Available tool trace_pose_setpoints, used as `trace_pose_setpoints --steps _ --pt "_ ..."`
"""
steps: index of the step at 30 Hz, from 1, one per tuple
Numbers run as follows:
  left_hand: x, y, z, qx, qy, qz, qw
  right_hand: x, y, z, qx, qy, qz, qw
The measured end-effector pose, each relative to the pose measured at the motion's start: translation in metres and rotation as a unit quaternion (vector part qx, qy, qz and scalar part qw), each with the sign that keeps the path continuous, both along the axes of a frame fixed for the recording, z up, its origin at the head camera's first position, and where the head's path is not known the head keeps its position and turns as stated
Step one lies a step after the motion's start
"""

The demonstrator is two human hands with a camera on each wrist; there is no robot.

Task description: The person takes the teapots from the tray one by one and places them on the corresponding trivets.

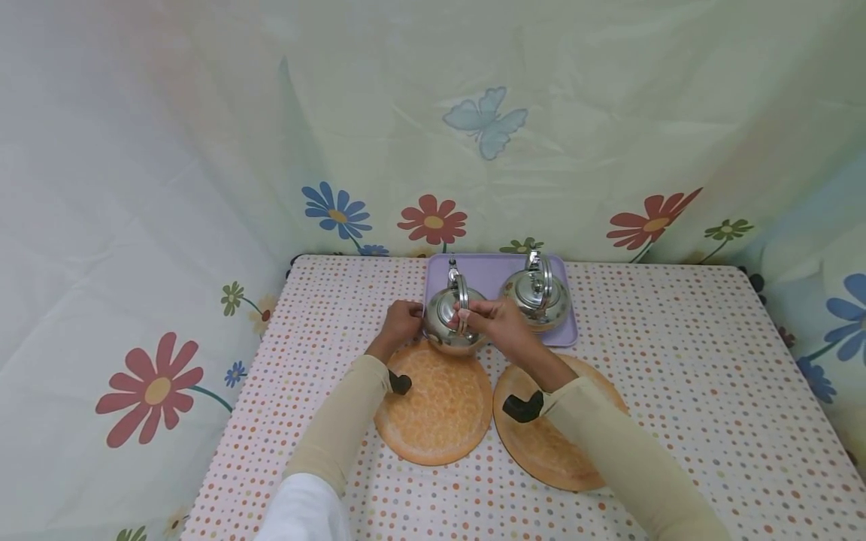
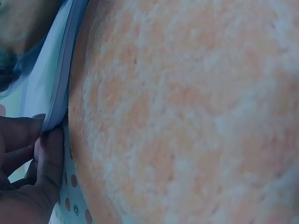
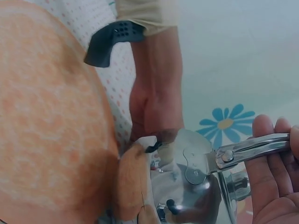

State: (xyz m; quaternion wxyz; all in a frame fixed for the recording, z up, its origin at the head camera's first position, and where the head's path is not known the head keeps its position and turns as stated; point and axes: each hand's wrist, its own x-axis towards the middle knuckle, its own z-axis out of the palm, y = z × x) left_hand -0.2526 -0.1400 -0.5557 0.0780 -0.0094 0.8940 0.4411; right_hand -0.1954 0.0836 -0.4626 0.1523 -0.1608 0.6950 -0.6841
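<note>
A shiny metal kettle sits at the left side of a lilac tray. My right hand grips the kettle's raised handle, fingers passing beneath the bar. At the tray's left front corner, my left hand pinches the rim between thumb and fingers, as the left wrist view shows. Behind my right hand a second metal kettle stands on the tray's right side, its handle upright.
Two round orange-brown mats, a left one and a right one, lie in front of the tray. A dotted cloth covers the table. Flower-printed curtains hang at the back and sides.
</note>
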Motion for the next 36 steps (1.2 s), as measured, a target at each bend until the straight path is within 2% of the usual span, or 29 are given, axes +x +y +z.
trace_pose_setpoints --steps 9,19,30,36 --pt "0.0 -0.002 0.001 0.0 0.017 -0.006 0.9998 0.018 -0.001 -0.001 -0.004 -0.01 0.016 1.0" --pt "0.001 -0.002 0.001 0.025 0.011 -0.005 0.9996 0.027 -0.001 0.002 -0.003 -0.018 0.024 1.0" --pt "0.0 -0.001 0.001 0.014 -0.003 -0.003 0.9999 0.037 -0.001 0.003 -0.009 -0.005 0.043 0.999" --pt "0.001 -0.001 0.003 0.002 0.003 -0.008 1.0 0.044 -0.001 0.006 -0.009 -0.01 0.052 0.999"
